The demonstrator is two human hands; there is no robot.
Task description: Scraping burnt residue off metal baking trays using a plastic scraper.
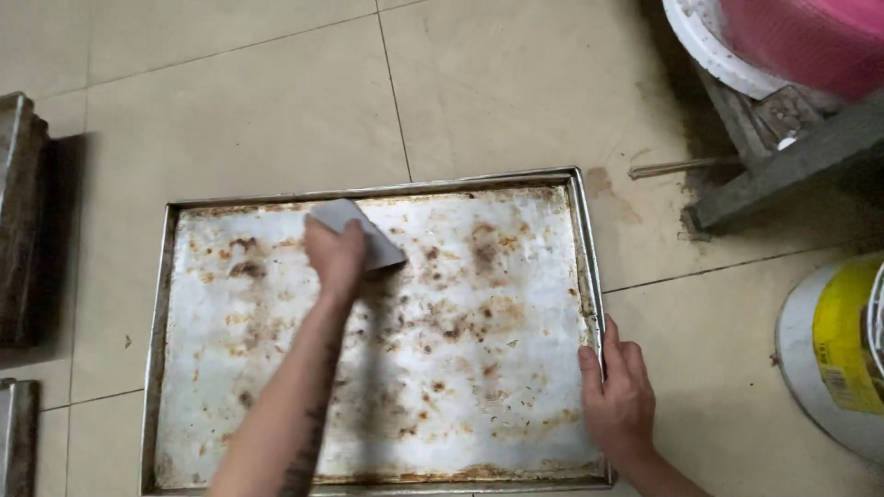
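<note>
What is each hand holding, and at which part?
The left hand holds a flat grey scraper by its near edge. The right hand grips the right rim of the stained baking tray.

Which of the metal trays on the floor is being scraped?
The large stained tray in the middle: left hand presses a scraper on it, right hand grips its rim.

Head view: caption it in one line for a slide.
Left hand presses a grey scraper on a stained baking tray while right hand grips its rim.

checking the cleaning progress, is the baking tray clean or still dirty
Dirty: the baking tray lies flat on the floor, brown burnt stains across it, while the left hand presses a scraper on it.
</note>
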